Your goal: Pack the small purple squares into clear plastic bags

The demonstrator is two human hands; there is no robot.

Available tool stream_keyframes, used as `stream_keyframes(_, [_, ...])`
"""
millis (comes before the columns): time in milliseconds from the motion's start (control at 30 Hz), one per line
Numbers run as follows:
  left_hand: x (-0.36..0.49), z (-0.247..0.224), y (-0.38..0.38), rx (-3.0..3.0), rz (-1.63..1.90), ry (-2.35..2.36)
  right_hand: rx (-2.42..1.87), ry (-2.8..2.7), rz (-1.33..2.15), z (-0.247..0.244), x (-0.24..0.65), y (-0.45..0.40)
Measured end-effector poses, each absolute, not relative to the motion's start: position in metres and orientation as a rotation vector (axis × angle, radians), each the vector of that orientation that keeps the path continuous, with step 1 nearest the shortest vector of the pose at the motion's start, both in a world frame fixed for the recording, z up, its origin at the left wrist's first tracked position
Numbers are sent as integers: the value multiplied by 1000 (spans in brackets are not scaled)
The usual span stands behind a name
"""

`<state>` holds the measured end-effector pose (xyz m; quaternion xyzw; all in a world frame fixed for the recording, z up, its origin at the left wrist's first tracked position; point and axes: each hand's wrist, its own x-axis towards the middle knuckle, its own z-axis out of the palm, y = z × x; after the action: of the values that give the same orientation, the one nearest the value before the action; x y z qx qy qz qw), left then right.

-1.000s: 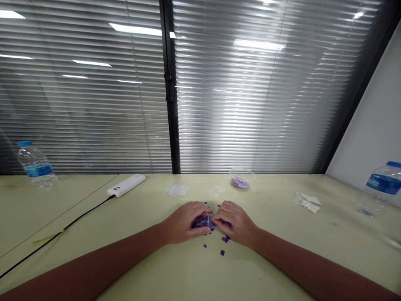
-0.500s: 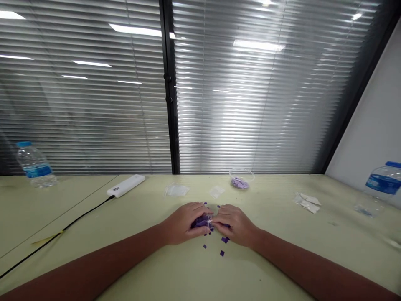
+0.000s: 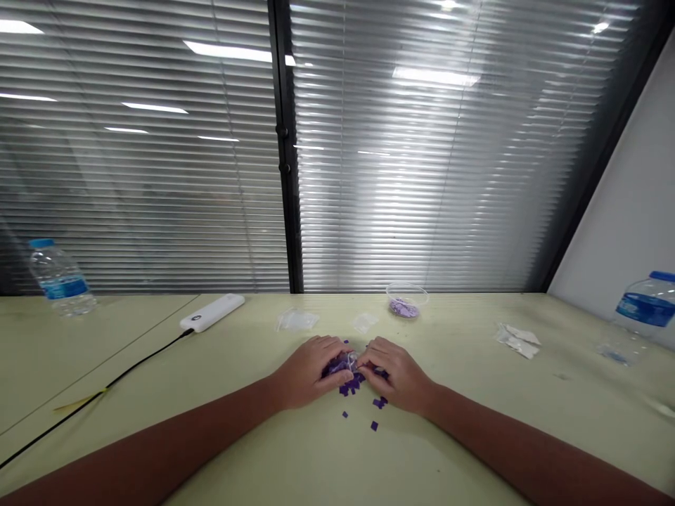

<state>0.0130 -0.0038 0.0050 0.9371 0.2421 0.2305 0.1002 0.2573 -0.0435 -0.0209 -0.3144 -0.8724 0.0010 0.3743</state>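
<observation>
Near the middle of the table, my left hand (image 3: 306, 372) curls round a small clear plastic bag (image 3: 351, 361) with purple pieces in it. My right hand (image 3: 396, 378) is closed in a pinch at the bag's mouth. Its fingertips touch or nearly touch the clear edge, and what they grip is hidden. Purple pieces also show beneath the right fingers. Small flat purple squares (image 3: 374, 426) lie loose on the table below and between both hands.
Behind the hands lie clear plastic bags (image 3: 298, 320), another small bag (image 3: 365, 322) and a clear round tub (image 3: 407, 295) of lilac pieces. A white power bank (image 3: 213, 313) with a black cable is left. White scraps (image 3: 519, 340) and a bottle (image 3: 646, 302) are right; another bottle (image 3: 63, 281) stands far left.
The bag's mouth and my fingers have shifted slightly, with my right fingertips moving a little up. More purple squares show on the table just below the bag.
</observation>
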Motion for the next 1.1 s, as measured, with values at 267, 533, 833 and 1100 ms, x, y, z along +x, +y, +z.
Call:
stream_keyframes(267, [13, 3, -3, 2774, 685, 752, -798, -2238, 50, -23, 258, -42])
stream_keyframes(533, [13, 7, -5, 2743, 618, 661, -784, -2233, -3, -21, 257, -42])
stream_keyframes(833, [14, 7, -4, 2762, 623, 644, -784, -2224, 6, -22, 257, -40])
stream_keyframes(1100, [14, 6, -4, 2751, 628, 622, -798, -2229, 0, -20, 256, -43])
